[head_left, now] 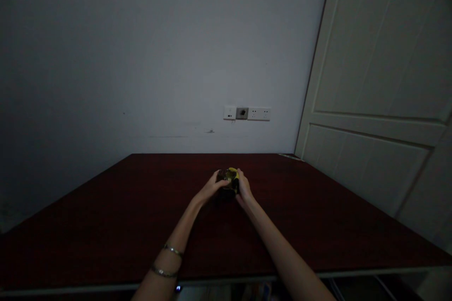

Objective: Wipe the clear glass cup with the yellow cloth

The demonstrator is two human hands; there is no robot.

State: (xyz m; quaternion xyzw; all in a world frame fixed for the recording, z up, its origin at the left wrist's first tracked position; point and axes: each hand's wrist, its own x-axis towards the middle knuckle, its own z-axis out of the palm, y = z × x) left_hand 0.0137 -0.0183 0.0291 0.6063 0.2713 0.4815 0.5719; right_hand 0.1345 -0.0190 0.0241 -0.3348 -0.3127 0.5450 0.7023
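Observation:
Both of my arms reach forward over a dark red table (106, 225). Between my hands sits a small object with yellow and dark parts (230, 178), too dim to name. My left hand (212, 187) curls round its left side. My right hand (243, 188) grips its right side, fingers closed against it. Two thin bangles (168, 259) circle my left wrist. The object appears to rest on or just above the tabletop.
A white wall stands behind the table, with a row of wall sockets (247, 113) above the far edge. A pale panelled door (381, 103) stands at the right. The table's light front edge (353, 273) runs along the bottom. The room is dim.

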